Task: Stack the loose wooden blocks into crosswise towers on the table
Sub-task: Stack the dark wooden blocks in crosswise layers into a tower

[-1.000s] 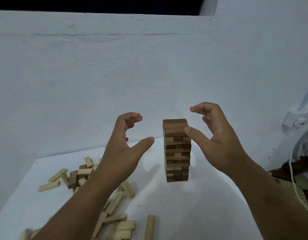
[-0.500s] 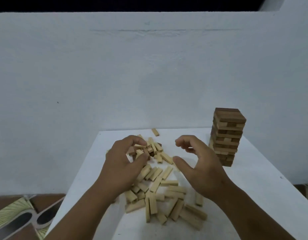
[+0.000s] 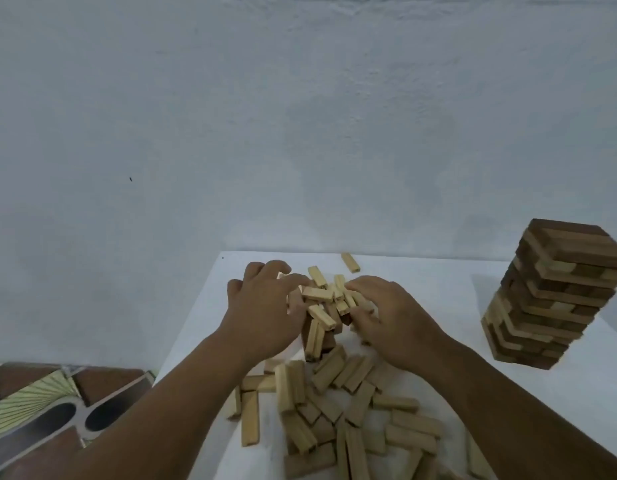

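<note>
A heap of loose pale wooden blocks (image 3: 338, 403) covers the middle of the white table (image 3: 449, 289). My left hand (image 3: 262, 313) and my right hand (image 3: 393, 317) press in from either side on a raised clump of blocks (image 3: 322, 306) at the far end of the heap, fingers curled around it. Some blocks in the clump stand tilted or on end. A finished crosswise tower (image 3: 549, 292) of dark and pale blocks stands upright at the right, apart from both hands. One single block (image 3: 350, 262) lies near the table's far edge.
A pale blue-grey wall rises directly behind the table. The table's left edge runs diagonally past my left forearm. Beyond that edge, patterned floor tiles (image 3: 40, 400) show at the lower left.
My view swung left from the tower to the loose heap. Both hands dropped from beside the tower and closed in on a clump of blocks, which now stands bunched up between them.
</note>
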Demonstrator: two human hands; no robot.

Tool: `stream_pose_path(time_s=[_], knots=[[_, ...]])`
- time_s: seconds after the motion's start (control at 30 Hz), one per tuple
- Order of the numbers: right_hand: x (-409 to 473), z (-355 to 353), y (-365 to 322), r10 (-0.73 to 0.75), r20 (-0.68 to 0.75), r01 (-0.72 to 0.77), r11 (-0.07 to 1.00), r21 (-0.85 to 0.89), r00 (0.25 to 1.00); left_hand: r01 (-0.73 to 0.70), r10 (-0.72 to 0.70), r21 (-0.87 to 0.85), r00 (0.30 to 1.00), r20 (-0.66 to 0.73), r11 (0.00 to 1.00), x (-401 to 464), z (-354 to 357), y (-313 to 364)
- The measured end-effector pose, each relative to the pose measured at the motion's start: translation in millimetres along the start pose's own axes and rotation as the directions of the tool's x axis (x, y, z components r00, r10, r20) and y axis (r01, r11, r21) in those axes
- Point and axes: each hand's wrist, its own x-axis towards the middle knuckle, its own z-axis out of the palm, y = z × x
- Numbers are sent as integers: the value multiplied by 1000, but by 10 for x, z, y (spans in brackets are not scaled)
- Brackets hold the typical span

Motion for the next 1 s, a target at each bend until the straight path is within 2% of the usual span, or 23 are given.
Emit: stream_pose_path(time_s=[0.13, 0.2, 0.3, 0.37, 0.5, 0.6, 0.7, 0.83, 1.0], knots=[[151, 39, 27, 15, 74, -9, 998, -70, 997, -68, 50, 124, 988, 149, 990, 190, 57, -30], [142, 3, 64, 33, 72, -28, 997, -78, 997, -68, 52, 78, 979, 195, 995, 233, 102, -76], [93, -105, 118, 73, 73, -67, 995, -77, 995, -64, 82, -112, 983, 166, 992, 249, 164, -152], [78, -187, 121, 94, 79, -84, 989, -121, 992, -52, 78, -167, 985, 153, 985, 247, 173, -164], [184, -210, 155, 90, 35, -85, 987, -134, 995, 62, -50, -261, 997, 53, 963, 220, 147, -193], [297, -130, 188, 121, 117, -97, 977, -192, 986, 129, -135, -282, 991, 0, 951, 200, 113, -230], [395, -103, 175, 201, 215, -154, 963, -220, 956, 189, -182, -384, 982, 55, 904, 168, 55, -245], [489, -170, 88, 233, 306, -147, 949, -279, 923, 205, -148, -306, 969, 200, 930, 124, -34, -287], [468, -280, 21, 243, 330, -156, 950, -271, 912, 193, -135, -271, 966, 219, 943, 69, 17, -270]])
